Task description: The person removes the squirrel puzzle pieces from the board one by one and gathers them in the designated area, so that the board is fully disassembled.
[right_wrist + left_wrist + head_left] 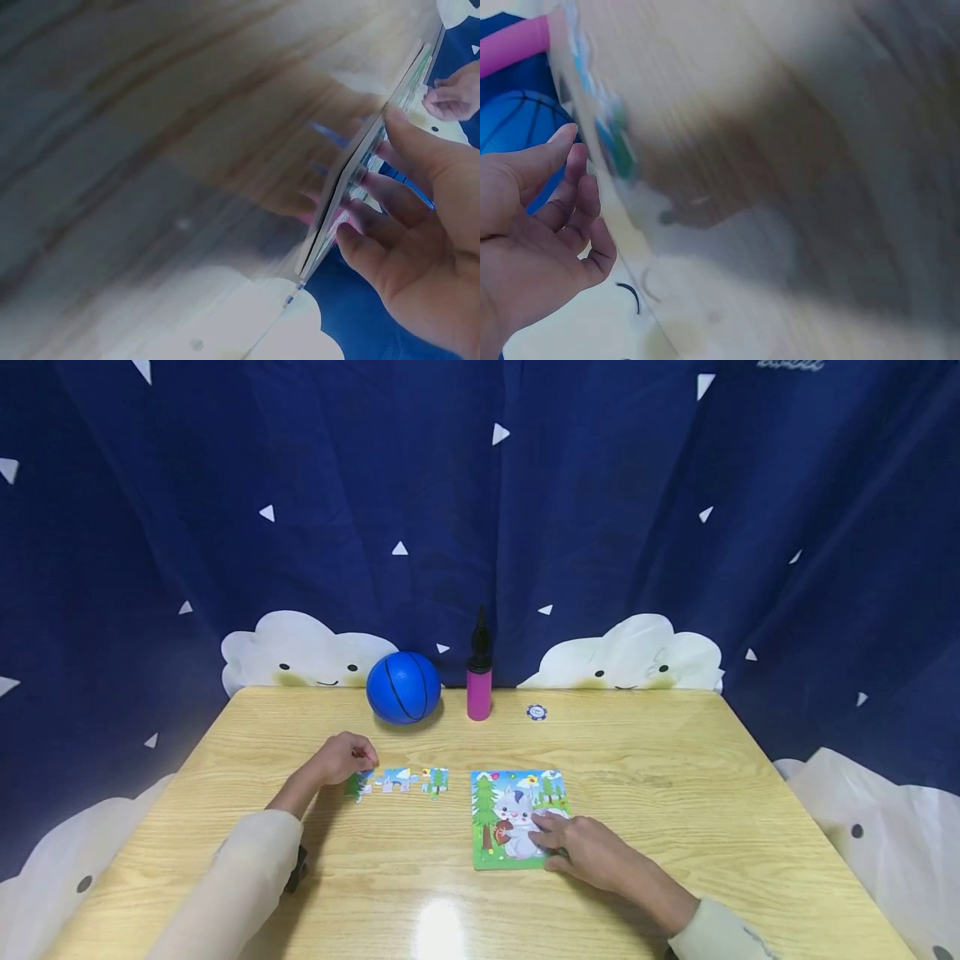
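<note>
A square picture board [483,856] showing a grey squirrel with an acorn lies on the table, right of centre. My right hand [592,852] rests on its right side, the fingers spread over the picture and the thumb at the near edge. To the left, a row of jigsaw puzzle pieces [396,780] lies in small groups with gaps between them. My left hand [343,758] is just over the leftmost green piece [356,787]. In the left wrist view its fingers [585,195] are loosely bent, thumb near the index fingertip, nothing visible between them.
A blue ball [403,687] with black lines stands at the back of the wooden table [675,760]. Beside it is a pink hand pump [479,693] with a black top. A small blue-and-white disc [536,712] lies to its right. Dark blue curtain [480,527] hangs behind.
</note>
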### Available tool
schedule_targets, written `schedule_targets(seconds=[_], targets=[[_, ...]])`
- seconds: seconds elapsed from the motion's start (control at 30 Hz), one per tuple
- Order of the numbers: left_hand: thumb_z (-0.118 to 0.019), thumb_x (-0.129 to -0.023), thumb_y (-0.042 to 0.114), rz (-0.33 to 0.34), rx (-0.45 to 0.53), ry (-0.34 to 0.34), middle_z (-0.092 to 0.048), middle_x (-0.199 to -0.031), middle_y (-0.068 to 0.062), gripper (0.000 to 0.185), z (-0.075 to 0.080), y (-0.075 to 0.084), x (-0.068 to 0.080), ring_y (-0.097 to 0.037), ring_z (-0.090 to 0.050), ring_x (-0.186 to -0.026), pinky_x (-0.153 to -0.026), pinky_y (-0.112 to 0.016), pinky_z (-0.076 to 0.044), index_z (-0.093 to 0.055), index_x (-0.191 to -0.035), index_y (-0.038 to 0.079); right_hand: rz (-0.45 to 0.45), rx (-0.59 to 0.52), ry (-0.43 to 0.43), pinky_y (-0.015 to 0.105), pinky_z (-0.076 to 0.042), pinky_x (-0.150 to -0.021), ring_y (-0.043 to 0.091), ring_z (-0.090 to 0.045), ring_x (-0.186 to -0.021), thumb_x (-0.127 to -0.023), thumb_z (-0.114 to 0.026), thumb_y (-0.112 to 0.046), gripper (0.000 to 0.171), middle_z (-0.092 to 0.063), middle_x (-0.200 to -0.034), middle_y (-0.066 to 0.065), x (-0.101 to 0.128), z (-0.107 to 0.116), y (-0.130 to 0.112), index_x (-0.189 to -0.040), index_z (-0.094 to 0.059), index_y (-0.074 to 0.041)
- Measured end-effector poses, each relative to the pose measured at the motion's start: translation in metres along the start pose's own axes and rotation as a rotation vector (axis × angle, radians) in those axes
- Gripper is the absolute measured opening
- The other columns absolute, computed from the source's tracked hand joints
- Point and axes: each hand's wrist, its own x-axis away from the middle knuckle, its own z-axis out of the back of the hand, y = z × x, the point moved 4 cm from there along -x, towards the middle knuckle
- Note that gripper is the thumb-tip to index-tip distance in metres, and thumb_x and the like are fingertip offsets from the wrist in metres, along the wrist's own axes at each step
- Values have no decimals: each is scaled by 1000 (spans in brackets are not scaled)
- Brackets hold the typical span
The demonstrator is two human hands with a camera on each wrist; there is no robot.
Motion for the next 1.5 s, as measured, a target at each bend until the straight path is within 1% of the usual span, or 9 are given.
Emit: schedule_targets(seconds=[0.17, 0.37, 0.5, 0.57, 0.73, 0.77, 0.9, 1.13, 1.5], targets=[[-62, -88, 3, -59, 8, -29, -63, -85, -9, 7, -5, 20, -7, -17, -54, -76, -67, -27, -47, -66, -92, -1, 3, 57, 5, 44, -49, -94, 30, -56, -121, -84, -68, -26, 42, -57, -133, 14, 1, -1, -2, -121, -64, -7], [-64, -87, 4, -143, -24, -76, -64, -88, -9, 9, -17, 62, -18, -18, -56, -83, -74, -30, -48, -67, -94, -1, 21, 55, 33, 44, -49, -94, 30, -56, -121, -87, -66, -28, 40, -57, -133, 12, 5, -1, -2, -120, -65, -6], [-66, -86, 3, -180, -34, -115, -64, -87, -6, 9, -34, 90, -24, -17, -55, -83, -78, -34, -48, -67, -94, 1, 29, 30, 65, 45, -49, -94, 30, -56, -121, -87, -66, -30, 41, -58, -133, 12, 9, 2, 1, -120, -65, -7], [-67, -85, 4, -195, -32, -140, -64, -87, -6, 9, -44, 102, -27, -16, -54, -82, -86, -37, -47, -67, -94, 2, 23, 23, 75, 45, -49, -93, 30, -57, -120, -87, -66, -31, 41, -58, -132, 12, 11, 4, 5, -120, -65, -7], [-69, -85, 6, -215, -6, -219, -63, -89, -4, 12, -72, 124, -30, -14, -54, -83, -83, -32, -47, -66, -96, 3, -9, 6, 71, 45, -49, -93, 30, -57, -120, -86, -67, -32, 43, -58, -131, 13, 18, 6, 14, -121, -64, -6], [-69, -84, 7, -212, 4, -235, -63, -89, -3, 13, -77, 128, -30, -13, -54, -84, -76, -29, -48, -67, -96, 3, -18, 4, 67, 45, -49, -94, 30, -57, -120, -86, -67, -32, 43, -58, -131, 13, 19, 6, 16, -121, -64, -6], [-69, -85, 7, -227, 27, -272, -64, -91, -2, 14, -94, 142, -32, -13, -55, -87, -76, -25, -46, -68, -98, 3, -47, -13, 52, 46, -48, -95, 30, -55, -122, -87, -66, -31, 43, -58, -132, 14, 24, 6, 22, -122, -63, -6], [-69, -84, 5, -282, 62, -236, -66, -92, -6, 15, -112, 162, -32, -14, -57, -87, -77, -25, -47, -67, -98, 1, -76, -22, 29, 48, -47, -96, 31, -55, -122, -87, -65, -30, 43, -56, -133, 16, 30, 6, 27, -124, -62, -7], [-66, -87, 6, -261, 39, -278, -65, -88, -2, 12, -139, 182, -33, -9, -53, -79, -72, -21, -44, -69, -98, 6, -18, 35, 74, 46, -50, -90, 33, -61, -113, -87, -66, -28, 38, -58, -130, 20, 34, 9, 27, -119, -66, -8]])
